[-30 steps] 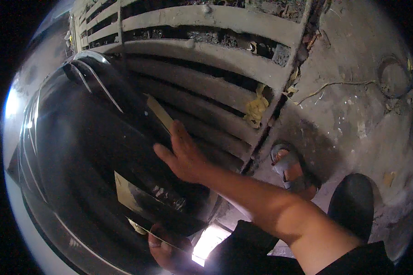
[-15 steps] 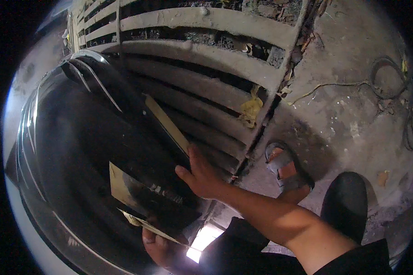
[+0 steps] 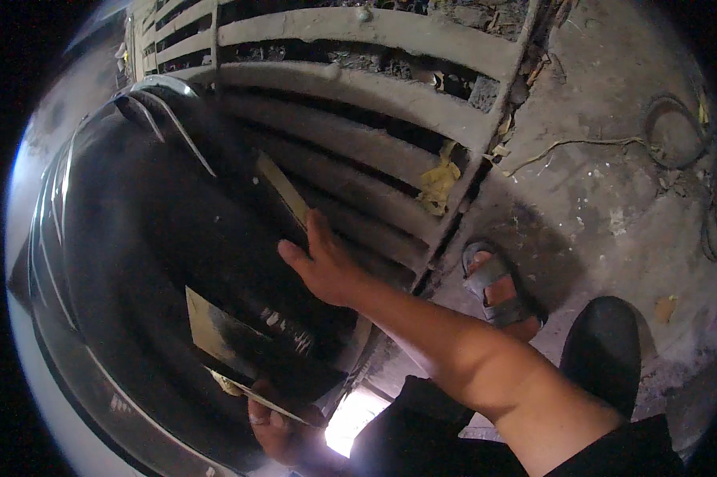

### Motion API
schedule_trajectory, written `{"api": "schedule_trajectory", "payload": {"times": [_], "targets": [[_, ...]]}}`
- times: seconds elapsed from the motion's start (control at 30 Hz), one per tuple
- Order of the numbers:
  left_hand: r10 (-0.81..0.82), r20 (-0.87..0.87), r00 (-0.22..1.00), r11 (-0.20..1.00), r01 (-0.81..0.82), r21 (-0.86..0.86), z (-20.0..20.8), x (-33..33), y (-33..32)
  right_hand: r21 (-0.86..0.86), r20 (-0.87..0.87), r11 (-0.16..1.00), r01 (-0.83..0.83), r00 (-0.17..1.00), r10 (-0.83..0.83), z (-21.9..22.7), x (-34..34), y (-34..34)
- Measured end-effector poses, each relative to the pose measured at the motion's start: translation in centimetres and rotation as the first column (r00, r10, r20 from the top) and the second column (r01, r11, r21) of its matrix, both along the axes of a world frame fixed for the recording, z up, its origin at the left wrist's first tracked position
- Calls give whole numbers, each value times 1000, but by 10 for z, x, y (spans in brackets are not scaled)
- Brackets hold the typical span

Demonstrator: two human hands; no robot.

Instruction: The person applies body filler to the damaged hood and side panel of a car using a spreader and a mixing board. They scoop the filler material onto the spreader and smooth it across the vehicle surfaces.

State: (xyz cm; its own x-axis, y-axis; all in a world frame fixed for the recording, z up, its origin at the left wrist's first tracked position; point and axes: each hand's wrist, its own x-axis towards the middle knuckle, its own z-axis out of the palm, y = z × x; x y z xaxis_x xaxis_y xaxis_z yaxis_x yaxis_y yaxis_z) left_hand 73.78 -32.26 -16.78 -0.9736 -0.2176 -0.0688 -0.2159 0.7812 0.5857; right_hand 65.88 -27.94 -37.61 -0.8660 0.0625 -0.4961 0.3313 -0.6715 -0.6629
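A dark, glossy, curved vehicle panel (image 3: pixel 128 254) fills the left side. Along its right edge lies a pale yellow strip (image 3: pixel 281 188); whether it is stuck to the panel I cannot tell. My right hand (image 3: pixel 331 266) reaches over the panel, thumb spread away from the fingers, with the fingertips at the strip's lower end. Low in the picture, my left hand (image 3: pixel 283 433) is closed on a thin pale yellow sheet (image 3: pixel 273 401), seen almost edge-on. Just above that sheet, another pale yellow patch (image 3: pixel 211 322) with a dark area shows against the panel, perhaps a reflection.
A slatted grate (image 3: pixel 350 95) with dark gaps and debris runs beyond the panel. A yellow leaf (image 3: pixel 438 187) lies on it. My sandalled foot (image 3: pixel 494 286) and a dark-covered knee (image 3: pixel 602 350) are at the right. A cord (image 3: pixel 573 145) and a ring (image 3: pixel 672 131) lie on the concrete floor.
My right hand has moved up and a little left along the yellow strip. My left hand keeps hold of the sheet with hardly any movement. The view has shifted slightly.
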Motion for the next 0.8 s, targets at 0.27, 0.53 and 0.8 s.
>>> {"api": "schedule_trajectory", "payload": {"times": [0.27, 0.53, 0.8], "targets": [[-127, 81, 989, 929, 90, 359, 18, 7, -2, 194, 16, 979, -56, 998, 54, 22, 74, -46], [-127, 98, 987, 845, 56, 531, 18, -3, 12, 86, 94, 995, -56, 994, 48, 27, 101, -75], [29, 69, 997, 998, -33, 47, 13, -3, -10, 21, 6, 997, 72, 997, -73, 1, -14, -5]]}}
